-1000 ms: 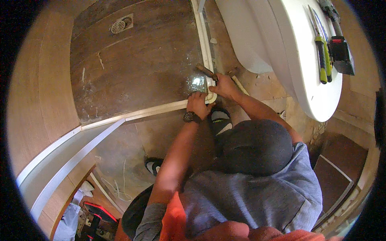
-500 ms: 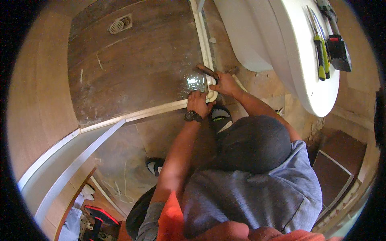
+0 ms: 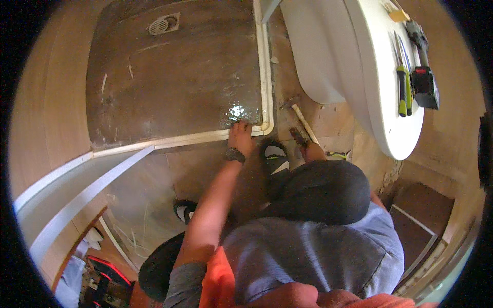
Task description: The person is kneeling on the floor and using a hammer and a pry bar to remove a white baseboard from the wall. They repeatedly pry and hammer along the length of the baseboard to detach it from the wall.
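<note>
My left hand [image 3: 240, 137] lies over the cream edge strip [image 3: 200, 138] of the brown shower floor [image 3: 169, 87], close to its rounded corner. Its fingers bend over the inner side of the strip; the thumb is hidden. Lower right of that corner, my right hand [image 3: 313, 152] is closed around a short brown tool [image 3: 297, 135] whose kind I cannot make out. My knee covers part of that hand. Beside the tool, a hammer [image 3: 305, 123] with a pale wooden handle lies on the tiles.
A white basin-like fixture [image 3: 328, 61] rises at the right; on its rim lie yellow-green-handled tools [image 3: 403, 95] and a black power tool [image 3: 423, 84]. A metal rail [image 3: 92, 195] crosses the left side. The floor holds a drain [image 3: 163, 24] and a yellow-green tool [image 3: 337, 155].
My right hand has drawn back from the strip's corner toward my knee, carrying the brown tool beside the hammer. My left hand stays on the strip, slightly farther from the corner.
</note>
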Tool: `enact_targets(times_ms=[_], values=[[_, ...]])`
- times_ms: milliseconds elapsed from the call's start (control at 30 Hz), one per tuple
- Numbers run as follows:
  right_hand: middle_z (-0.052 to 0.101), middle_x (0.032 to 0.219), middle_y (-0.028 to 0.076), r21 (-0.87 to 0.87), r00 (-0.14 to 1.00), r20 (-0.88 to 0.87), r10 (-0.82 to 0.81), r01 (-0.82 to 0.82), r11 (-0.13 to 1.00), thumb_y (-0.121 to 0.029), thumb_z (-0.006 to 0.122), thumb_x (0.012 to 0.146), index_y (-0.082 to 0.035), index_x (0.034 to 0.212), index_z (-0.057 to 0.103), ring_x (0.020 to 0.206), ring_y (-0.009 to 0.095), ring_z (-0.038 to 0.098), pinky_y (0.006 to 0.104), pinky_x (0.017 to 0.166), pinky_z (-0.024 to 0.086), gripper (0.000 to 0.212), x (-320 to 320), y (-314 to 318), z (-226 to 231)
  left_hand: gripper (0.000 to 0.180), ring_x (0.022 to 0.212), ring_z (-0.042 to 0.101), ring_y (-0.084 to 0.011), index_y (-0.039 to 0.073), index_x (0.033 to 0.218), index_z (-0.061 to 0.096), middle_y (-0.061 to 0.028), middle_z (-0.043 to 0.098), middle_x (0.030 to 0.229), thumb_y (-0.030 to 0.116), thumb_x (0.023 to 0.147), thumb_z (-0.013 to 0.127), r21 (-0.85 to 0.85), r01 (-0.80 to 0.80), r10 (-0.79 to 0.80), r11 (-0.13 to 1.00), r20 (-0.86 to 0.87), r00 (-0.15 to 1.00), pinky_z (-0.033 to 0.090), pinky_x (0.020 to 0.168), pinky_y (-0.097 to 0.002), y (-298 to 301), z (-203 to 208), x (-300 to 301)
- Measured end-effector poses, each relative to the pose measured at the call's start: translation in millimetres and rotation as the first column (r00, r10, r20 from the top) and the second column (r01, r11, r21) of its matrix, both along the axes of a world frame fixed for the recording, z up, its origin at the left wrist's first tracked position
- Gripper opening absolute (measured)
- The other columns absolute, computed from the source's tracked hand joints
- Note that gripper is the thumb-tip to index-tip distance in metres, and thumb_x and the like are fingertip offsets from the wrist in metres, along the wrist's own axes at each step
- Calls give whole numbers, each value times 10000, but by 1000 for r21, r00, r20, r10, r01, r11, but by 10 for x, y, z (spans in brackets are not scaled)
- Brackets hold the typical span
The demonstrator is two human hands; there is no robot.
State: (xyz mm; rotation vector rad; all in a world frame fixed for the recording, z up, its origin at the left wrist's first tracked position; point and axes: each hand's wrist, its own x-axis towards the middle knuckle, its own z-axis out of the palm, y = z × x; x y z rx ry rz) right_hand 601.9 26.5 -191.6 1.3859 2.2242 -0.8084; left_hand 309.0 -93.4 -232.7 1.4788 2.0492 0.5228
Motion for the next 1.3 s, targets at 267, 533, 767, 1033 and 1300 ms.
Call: enact_targets(times_ms=[267,533,767,1033,1300], values=[[667,1027,257,338,990,72,-119,88,937,-537,623,913,19,1146,590,993,442,652,516,856,512,604,-272,418,-207,544,1228,506,-352,73,1320,592,-145,579,1284,298,849,743,-105,33,-51,994,-172,984,380,1092,-483,-561,148,-716],[655,1153,246,105,962,253,-101,77,992,-373,610,927,-15,1275,524,1059,440,649,503,923,523,506,-384,748,-457,574,1287,480,-333,148,1359,588,-151,563,1323,344,844,750,-134,33,-49,990,-123,991,333,1131,-510,-812,161,-1092],[677,1064,282,362,967,17,-255,232,903,-331,597,945,-22,1247,551,1019,454,652,532,859,515,435,-462,230,178,574,1276,478,-323,109,1280,627,-126,564,1282,384,802,787,-300,-39,-26,953,-211,977,377,1077,-483,-623,331,-895],[663,870,308,-69,990,-129,56,-65,995,-490,503,1004,60,973,667,851,470,654,529,740,487,575,-1211,272,1038,505,1224,519,-306,63,1210,635,-123,596,1233,332,807,776,-96,104,-125,990,-246,961,392,1054,-504,-409,46,-461],[628,776,327,-157,917,152,368,-345,925,-507,440,1012,86,807,665,791,520,623,559,752,474,667,-1634,688,440,271,1127,569,-260,79,1114,682,-94,634,1124,171,883,572,-9,35,-36,999,-264,964,413,1006,-427,-258,-133,-260]])
